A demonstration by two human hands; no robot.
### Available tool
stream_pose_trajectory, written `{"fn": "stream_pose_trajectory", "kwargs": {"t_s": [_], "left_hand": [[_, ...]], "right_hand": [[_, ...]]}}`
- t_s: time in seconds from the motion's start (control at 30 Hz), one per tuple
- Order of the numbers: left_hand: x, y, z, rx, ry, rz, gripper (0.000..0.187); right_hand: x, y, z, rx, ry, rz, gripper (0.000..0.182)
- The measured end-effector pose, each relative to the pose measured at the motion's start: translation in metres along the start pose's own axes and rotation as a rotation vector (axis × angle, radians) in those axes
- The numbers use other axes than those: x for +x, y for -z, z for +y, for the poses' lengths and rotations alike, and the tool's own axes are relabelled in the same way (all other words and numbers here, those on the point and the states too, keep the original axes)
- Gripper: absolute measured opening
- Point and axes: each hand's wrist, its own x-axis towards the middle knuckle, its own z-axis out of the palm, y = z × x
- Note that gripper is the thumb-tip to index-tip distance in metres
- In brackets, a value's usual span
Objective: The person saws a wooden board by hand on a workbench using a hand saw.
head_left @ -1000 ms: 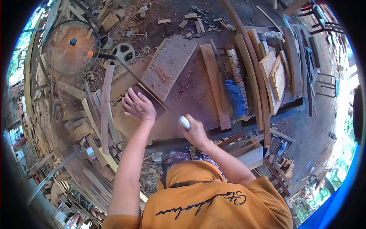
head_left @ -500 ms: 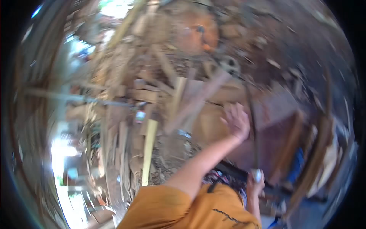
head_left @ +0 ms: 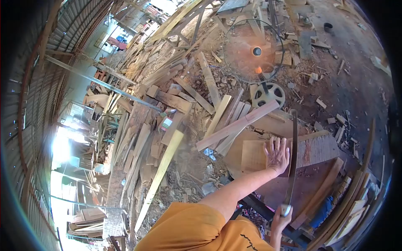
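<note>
My left hand (head_left: pixel 276 157) lies flat on a thick wooden board (head_left: pixel 316 151), fingers spread. The board looks paler at its left end and greyer with reddish marks on the right. In my right hand (head_left: pixel 280 219), near my body, is the handle of a long, narrow, dark-bladed tool (head_left: pixel 294 150); its exact kind I cannot make out. The blade reaches away from me across the board, just right of my left hand. Under the board is a broad brownish work surface (head_left: pixel 268 184).
Beyond the board stands a round fan (head_left: pixel 257 51) with a spoked base (head_left: pixel 268 97). Loose planks (head_left: pixel 236 125) and a long yellowish strip (head_left: pixel 159 180) lie to the left. Stacked timber (head_left: pixel 349 205) and a blue cloth-like item (head_left: pixel 322 215) are at the right.
The view has steadied and shifted, so the scene is sharper. My left hand now rests on the board beside the blade; my right hand still grips the handle.
</note>
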Motion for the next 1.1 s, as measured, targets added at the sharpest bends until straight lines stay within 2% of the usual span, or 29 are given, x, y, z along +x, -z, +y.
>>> {"fn": "stream_pose_trajectory", "kwargs": {"t_s": [0.13,0.2,0.3,0.33,0.4,0.53,0.6,0.67,0.7,0.77,0.83,0.93,1.03,1.1], "left_hand": [[-0.005,0.001,0.004,0.010,-0.025,0.024,0.051],[-0.001,0.000,0.003,0.025,-0.037,0.057,0.050],[0.000,0.003,0.003,0.048,-0.058,0.073,0.047],[0.000,0.007,0.005,0.049,-0.066,0.070,0.045],[0.002,0.010,0.006,0.063,-0.070,0.053,0.045],[0.002,0.005,0.001,0.148,-0.060,-0.029,0.054],[0.002,-0.001,0.001,0.140,-0.084,0.070,0.048],[0.003,0.002,0.002,0.146,-0.112,0.085,0.042],[0.002,-0.001,0.001,0.151,-0.136,0.120,0.042],[0.003,-0.006,-0.002,0.169,-0.180,0.143,0.044],[0.002,-0.007,-0.004,0.183,-0.185,0.125,0.045],[0.003,-0.015,-0.008,0.229,-0.183,0.136,0.044],[0.005,-0.018,-0.010,0.256,-0.206,0.159,0.044],[0.004,-0.014,-0.009,0.214,-0.177,0.129,0.045]], "right_hand": [[0.063,-0.022,-0.022,-0.065,0.034,-0.018,0.019],[0.049,-0.019,-0.022,-0.070,0.053,-0.006,0.017],[-0.017,0.006,-0.010,-0.051,0.008,0.031,0.016],[-0.019,0.009,-0.011,-0.068,-0.015,0.062,0.016],[-0.018,0.016,-0.015,-0.042,-0.086,-0.015,0.016],[0.057,-0.024,-0.019,-0.061,-0.023,0.066,0.016],[0.043,-0.020,-0.025,-0.055,-0.061,0.048,0.017],[0.002,-0.006,-0.023,-0.044,-0.116,0.043,0.019],[-0.023,0.003,-0.014,-0.010,-0.173,0.031,0.020],[-0.046,0.016,-0.008,-0.031,-0.151,0.049,0.021],[-0.025,0.009,-0.007,-0.038,-0.151,0.012,0.021],[0.046,-0.018,-0.016,-0.088,0.007,0.047,0.019],[0.030,-0.028,-0.017,-0.094,0.009,0.090,0.019],[-0.016,-0.008,-0.016,-0.101,-0.063,0.098,0.019]]}}
